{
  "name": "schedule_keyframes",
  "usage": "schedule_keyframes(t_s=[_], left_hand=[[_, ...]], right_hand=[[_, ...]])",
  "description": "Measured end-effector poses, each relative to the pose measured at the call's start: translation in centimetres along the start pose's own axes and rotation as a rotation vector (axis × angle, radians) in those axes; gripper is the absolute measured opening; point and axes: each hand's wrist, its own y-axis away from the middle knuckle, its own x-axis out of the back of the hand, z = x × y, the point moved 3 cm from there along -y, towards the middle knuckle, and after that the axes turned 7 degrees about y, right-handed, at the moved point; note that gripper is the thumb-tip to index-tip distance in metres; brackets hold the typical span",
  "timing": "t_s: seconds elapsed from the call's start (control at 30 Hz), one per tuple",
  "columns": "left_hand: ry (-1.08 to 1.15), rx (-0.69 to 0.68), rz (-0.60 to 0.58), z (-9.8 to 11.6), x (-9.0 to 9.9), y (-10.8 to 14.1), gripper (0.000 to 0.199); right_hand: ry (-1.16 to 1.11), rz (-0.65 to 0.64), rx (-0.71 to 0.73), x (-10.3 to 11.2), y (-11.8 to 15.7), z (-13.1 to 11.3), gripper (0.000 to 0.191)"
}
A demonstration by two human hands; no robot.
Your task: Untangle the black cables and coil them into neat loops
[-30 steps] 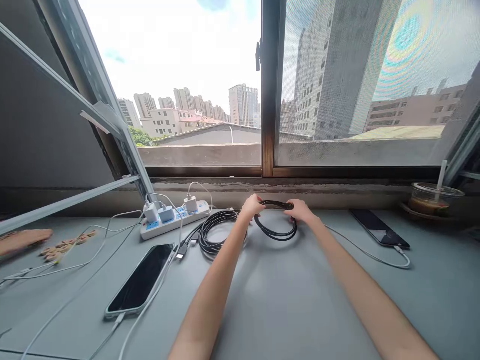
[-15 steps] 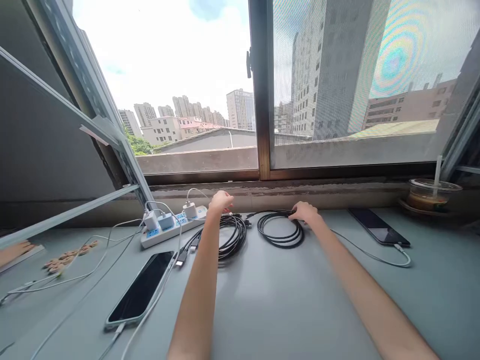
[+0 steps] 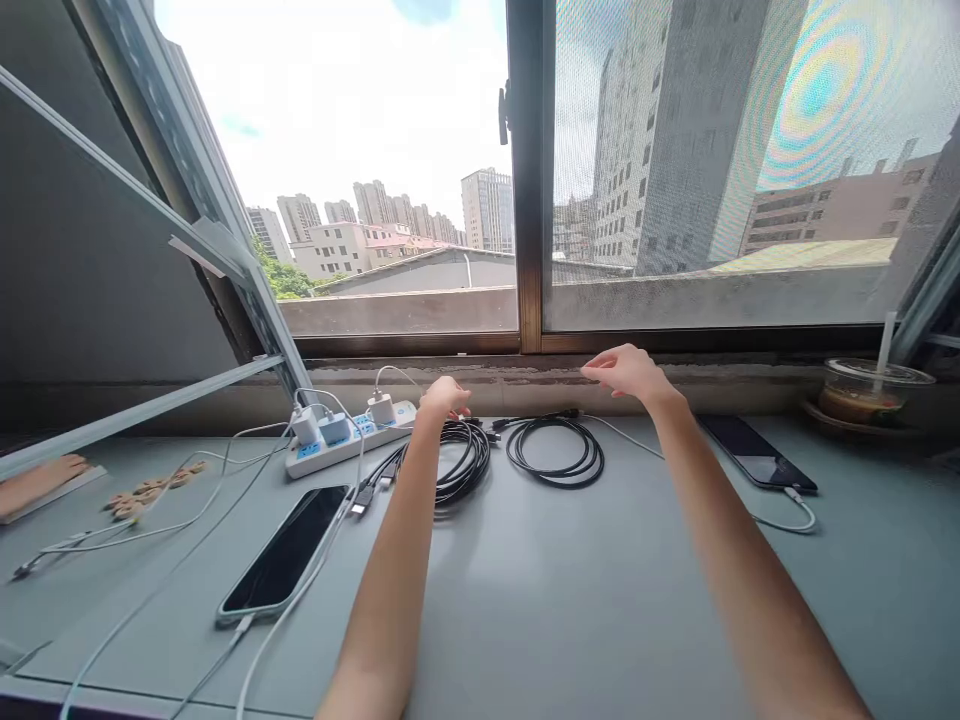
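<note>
A thick bundle of coiled black cables [image 3: 466, 470] lies on the grey tabletop, with metal plugs out at its left. My left hand [image 3: 445, 397] is over the bundle's back edge, fingers loosely bent and apart. I see nothing held in it, though its underside is partly hidden. To the right lies a thinner coil of black cable [image 3: 555, 483], flat on the table. Above and behind that coil, my right hand [image 3: 626, 372] is raised, apart from it, with fingers stretched to the left and nothing visible in them.
Behind my left forearm is a white power strip [image 3: 352, 448] with several chargers. A phone [image 3: 289, 550] lies front left, another phone [image 3: 754, 452] at right, both with white cables. A lidded drink cup [image 3: 862, 395] stands far right. Small brown pieces [image 3: 154, 490] lie at left.
My right hand has let go of the thinner black coil and risen up and slightly right. My left hand has hardly moved. The view has shifted slightly.
</note>
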Motion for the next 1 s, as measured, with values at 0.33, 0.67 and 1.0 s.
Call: schedule_keyframes(t_s=[0.33, 0.67, 1.0], left_hand=[[-0.243, 0.108, -0.077, 1.2, -0.2, 2.2, 0.03], [-0.292, 0.193, -0.132, 0.5, -2.0, 1.8, 0.025], [-0.226, 0.238, -0.214, -1.2, -1.6, 0.6, 0.034]], right_hand=[[-0.139, 0.225, 0.09, 3.8, 2.1, -1.3, 0.016], [-0.241, 0.389, 0.277, 6.7, 5.3, -3.6, 0.024], [-0.335, 0.545, 0.297, 8.7, 6.8, -3.9, 0.028]])
